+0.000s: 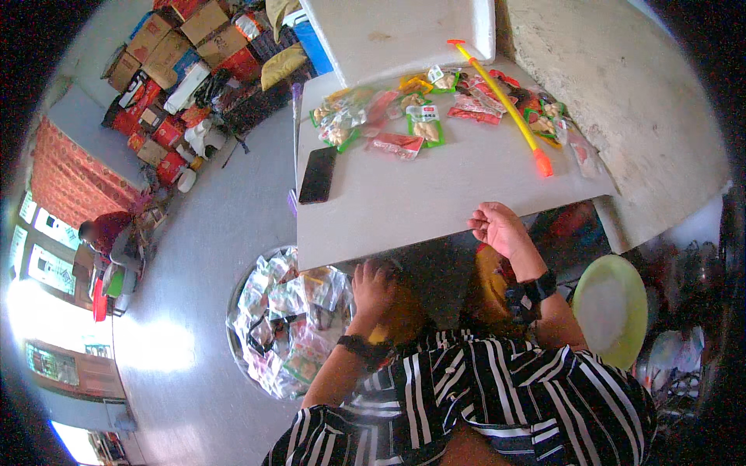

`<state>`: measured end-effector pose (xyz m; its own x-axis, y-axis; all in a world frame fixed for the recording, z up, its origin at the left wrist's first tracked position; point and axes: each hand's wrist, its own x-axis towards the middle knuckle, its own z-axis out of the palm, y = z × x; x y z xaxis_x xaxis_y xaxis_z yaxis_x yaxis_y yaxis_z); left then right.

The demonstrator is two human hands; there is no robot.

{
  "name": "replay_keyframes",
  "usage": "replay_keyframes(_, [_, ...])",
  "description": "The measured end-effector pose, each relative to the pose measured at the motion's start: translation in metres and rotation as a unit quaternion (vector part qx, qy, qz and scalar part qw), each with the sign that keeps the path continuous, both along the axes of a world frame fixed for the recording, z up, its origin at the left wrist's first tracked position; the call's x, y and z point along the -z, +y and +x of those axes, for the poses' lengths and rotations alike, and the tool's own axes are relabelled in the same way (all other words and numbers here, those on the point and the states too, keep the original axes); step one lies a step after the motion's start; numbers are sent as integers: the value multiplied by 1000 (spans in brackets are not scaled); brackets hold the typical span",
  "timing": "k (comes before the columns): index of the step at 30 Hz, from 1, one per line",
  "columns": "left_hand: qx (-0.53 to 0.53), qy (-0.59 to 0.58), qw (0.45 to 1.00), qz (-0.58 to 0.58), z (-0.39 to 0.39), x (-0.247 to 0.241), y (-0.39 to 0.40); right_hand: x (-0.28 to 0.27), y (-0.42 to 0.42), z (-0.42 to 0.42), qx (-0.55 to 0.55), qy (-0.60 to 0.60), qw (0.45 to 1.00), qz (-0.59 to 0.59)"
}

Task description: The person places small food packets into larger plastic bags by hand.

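Note:
My right hand (495,228) is just over the near edge of the pale table (408,204), fingers curled and nothing visible in it. Below the table edge, near my lap, my left hand (373,289) points fingers forward; its palm side is hidden, so a hold cannot be told. Small sealed food packets (427,123) lie spread across the table's far half, some green-edged, some red. A yellow stick with orange ends (506,103) lies over the packets at right. A dark smartphone (317,175) rests at the table's left edge.
A round basin (232,343) filled with plastic-wrapped packets stands on the floor at left. A white foam box (402,35) stands at the table's back, beside the wall (612,87). A yellow-green basin (612,311) is at right. Cardboard boxes (214,38) are piled far left; another person (113,236) bends beyond.

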<state>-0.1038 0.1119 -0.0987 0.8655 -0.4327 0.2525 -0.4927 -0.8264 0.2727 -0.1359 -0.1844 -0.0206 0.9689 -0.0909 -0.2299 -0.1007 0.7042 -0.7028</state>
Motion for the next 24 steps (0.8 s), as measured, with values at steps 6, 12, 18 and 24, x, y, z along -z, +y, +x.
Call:
replay_keyframes(6, [-13, 16, 1000, 4, -6, -15, -13, 5, -49, -32, 89, -4, 996, 6])
replay_keyframes(12, [-24, 33, 999, 26, -4, -10, -17, 2, -87, -56, 154, -26, 988, 6])
replay_keyframes(18, [-11, 21, 999, 42, 3, 4, -17, -1, -119, -51, 212, -48, 975, -57])
replay_keyframes(24, [5, 8, 997, 81, 5, -5, -34, -7, -179, 28, 334, 18, 684, -648])
